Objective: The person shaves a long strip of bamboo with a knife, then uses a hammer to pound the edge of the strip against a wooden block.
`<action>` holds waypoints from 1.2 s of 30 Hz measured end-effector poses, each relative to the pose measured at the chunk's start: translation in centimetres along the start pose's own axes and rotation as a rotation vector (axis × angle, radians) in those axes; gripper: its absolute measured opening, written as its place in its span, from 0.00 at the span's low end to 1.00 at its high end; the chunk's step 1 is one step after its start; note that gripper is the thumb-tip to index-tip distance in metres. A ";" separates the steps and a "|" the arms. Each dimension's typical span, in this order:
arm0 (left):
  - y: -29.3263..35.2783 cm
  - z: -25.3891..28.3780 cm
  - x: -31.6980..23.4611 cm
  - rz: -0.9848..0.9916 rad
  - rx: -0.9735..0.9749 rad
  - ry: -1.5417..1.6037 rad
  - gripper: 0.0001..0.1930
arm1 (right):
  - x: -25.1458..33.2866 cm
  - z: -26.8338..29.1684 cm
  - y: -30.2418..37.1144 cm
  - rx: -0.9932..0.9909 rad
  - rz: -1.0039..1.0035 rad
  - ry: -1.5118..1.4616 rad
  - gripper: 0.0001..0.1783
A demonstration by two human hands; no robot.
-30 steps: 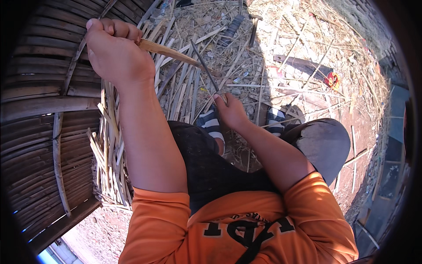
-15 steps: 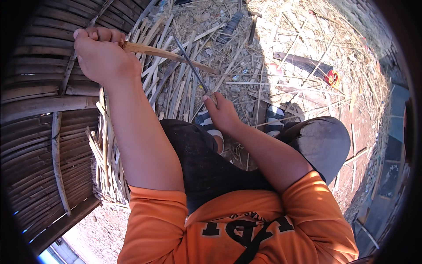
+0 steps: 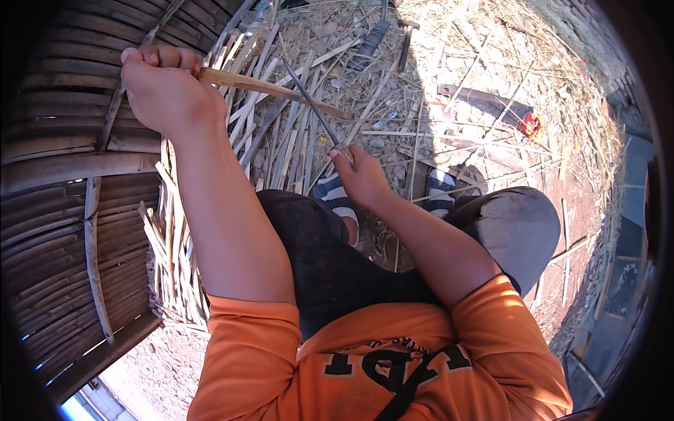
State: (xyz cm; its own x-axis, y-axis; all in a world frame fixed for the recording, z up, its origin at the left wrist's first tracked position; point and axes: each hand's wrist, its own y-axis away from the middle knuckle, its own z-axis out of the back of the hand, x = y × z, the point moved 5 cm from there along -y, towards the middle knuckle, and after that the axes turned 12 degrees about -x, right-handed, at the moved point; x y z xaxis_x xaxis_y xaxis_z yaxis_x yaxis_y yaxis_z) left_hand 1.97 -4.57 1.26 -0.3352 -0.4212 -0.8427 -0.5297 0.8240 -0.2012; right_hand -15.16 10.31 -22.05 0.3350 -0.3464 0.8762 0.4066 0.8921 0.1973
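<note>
At the upper left, my left hand (image 3: 172, 98) is closed round one end of a flat bamboo strip (image 3: 249, 83). The strip points right, over the littered ground. My right hand (image 3: 364, 179) grips the handle of a knife (image 3: 319, 119) in front of my knees. Its thin dark blade slants up and to the left, crossing the strip near the strip's far end. Whether the edge presses on the bamboo or only passes over it, I cannot tell. Most of the handle is hidden in my fingers.
Split bamboo strips (image 3: 172, 245) lie heaped beside a slatted bamboo wall (image 3: 53, 231) on the left. Ahead are a hammer (image 3: 405, 48), a dark wrapped object (image 3: 369, 45) and a long dark flat tool with a red-orange end (image 3: 491, 105). My sandalled feet (image 3: 440, 188) are below my hands.
My right hand and the knife have shifted slightly to the right, so the blade crosses the strip a little nearer its far end. My left hand and the strip have barely moved.
</note>
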 end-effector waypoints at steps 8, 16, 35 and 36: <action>0.8 -0.5 0.1 -0.049 0.033 -0.009 0.14 | 2.6 1.3 -0.2 0.025 0.145 -0.043 0.31; 0.2 -0.3 0.0 0.004 0.053 0.018 0.14 | -1.0 0.2 -0.6 -0.033 -0.038 0.010 0.30; 1.7 -1.3 0.1 -0.058 0.129 -0.003 0.14 | 1.5 1.4 -1.3 -0.095 -0.003 -0.123 0.31; 1.8 -1.5 -0.1 -0.051 0.115 -0.005 0.14 | 1.2 1.3 -1.2 -0.095 0.054 -0.136 0.31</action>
State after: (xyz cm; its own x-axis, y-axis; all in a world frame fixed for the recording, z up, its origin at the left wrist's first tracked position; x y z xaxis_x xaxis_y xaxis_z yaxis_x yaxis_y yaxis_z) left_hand -0.11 -3.67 1.70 -0.3065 -0.4620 -0.8322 -0.4533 0.8397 -0.2992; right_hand -16.35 9.20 -20.66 0.2430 -0.2511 0.9370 0.4719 0.8745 0.1119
